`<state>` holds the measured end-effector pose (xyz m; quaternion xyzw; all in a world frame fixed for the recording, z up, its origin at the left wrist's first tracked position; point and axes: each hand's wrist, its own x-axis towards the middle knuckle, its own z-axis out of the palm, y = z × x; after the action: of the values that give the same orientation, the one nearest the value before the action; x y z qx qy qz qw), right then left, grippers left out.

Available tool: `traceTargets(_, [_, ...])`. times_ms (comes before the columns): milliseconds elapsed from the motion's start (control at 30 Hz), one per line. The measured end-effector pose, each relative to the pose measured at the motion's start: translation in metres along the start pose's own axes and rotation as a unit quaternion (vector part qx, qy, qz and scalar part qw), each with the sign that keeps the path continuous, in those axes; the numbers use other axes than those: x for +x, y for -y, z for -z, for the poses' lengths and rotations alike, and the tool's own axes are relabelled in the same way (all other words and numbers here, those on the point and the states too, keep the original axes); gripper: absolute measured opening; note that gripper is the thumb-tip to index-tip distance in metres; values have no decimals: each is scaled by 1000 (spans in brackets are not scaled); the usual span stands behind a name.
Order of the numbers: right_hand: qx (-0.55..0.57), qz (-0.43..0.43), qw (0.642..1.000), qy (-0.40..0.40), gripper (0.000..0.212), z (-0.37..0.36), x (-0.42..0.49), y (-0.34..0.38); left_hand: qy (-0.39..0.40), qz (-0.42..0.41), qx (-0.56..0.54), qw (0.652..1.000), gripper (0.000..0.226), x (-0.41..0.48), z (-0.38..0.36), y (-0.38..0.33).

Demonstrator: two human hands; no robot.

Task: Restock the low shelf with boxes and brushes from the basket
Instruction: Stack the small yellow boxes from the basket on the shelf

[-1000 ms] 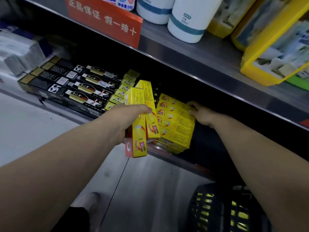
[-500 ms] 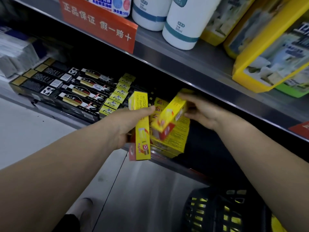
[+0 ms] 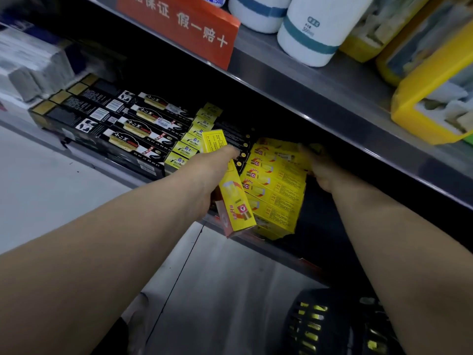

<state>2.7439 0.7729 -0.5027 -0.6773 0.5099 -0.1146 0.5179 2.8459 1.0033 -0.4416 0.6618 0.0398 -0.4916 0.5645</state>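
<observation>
My left hand [image 3: 202,175] grips 1 yellow box [image 3: 236,201], upright in frame; the stack [image 3: 276,190] lies just right, at my right hand [image 3: 322,170], hold unclear.

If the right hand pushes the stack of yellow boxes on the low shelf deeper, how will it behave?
The stack of yellow boxes would probably shift in layers, not as one block: the boxes lie loose and slightly staggered. Their cartons look smooth and likely light, so top ones may slip.
</observation>
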Motion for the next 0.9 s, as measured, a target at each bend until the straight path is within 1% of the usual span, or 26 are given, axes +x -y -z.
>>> traceTargets(33, [-24,3,1000,3,9,-3,3,-3,-4,0,-3,1000,30,1,1,0])
traceTargets(67, [-48,1,999,7,15,-5,5,-5,-8,2,-6,1000,31,2,1,0])
traceTargets(100, [-67,-5,998,15,29,-5,8,-8,-10,4,-6,1000,31,3,2,0])
traceTargets(133, [-81,-13,996,21,39,-6,10,-10,-13,4,-4,1000,32,4,2,0])
traceTargets(167, [-99,-15,995,24,42,-7,12,-11,-13,4,-2,1000,32,5,2,1])
traceTargets(300, [-182,-16,982,40,40,-11,14,-13,-13,4,-2,1000,34,6,1,2])
traceTargets(367, [-238,-3,970,43,38,-13,11,-8,-8,6,-2,1000,46,7,1,4])
traceTargets(400, [-276,20,960,37,37,-16,7,-2,-1,9,1,1000,53,7,1,5])
traceTargets(433, [-309,52,949,25,34,-18,1,7,6,10,4,1000,54,7,1,6])
traceTargets(467, [-323,90,942,22,32,-22,-8,19,12,6,5,1000,49,7,1,6])
traceTargets(500, [-312,115,942,42,30,-25,-20,31,20,3,5,1000,44,6,2,5])
traceTargets(533, [-278,121,949,87,29,-29,-36,42,26,-3,2,1000,41,5,1,5])
traceTargets(600, [-201,95,952,210,25,-33,-74,60,30,-17,-5,999,37,3,-1,4])
traceTargets(667, [-135,65,944,294,24,-34,-106,66,27,-26,2,999,36,2,-2,5])
traceTargets(700, [-118,72,940,311,29,-32,-117,67,34,-29,18,999,37,1,-3,5])
traceTargets(733, [-112,91,937,317,39,-30,-126,68,47,-28,42,998,42,0,-3,5])
traceTargets(767, [-129,125,932,316,53,-25,-133,69,68,-26,74,995,52,-4,-4,5])
traceTargets(800, [-173,173,917,315,68,-21,-136,71,91,-26,103,990,68,-9,-5,4])
traceTargets(833, [-242,227,890,313,80,-16,-137,71,116,-31,127,985,83,-13,-6,4])
traceTargets(867, [-320,281,853,302,86,-11,-137,71,138,-37,147,979,92,-16,-7,3])
traceTargets(900, [-381,333,816,282,84,-8,-137,70,153,-41,167,973,95,-18,-7,2])
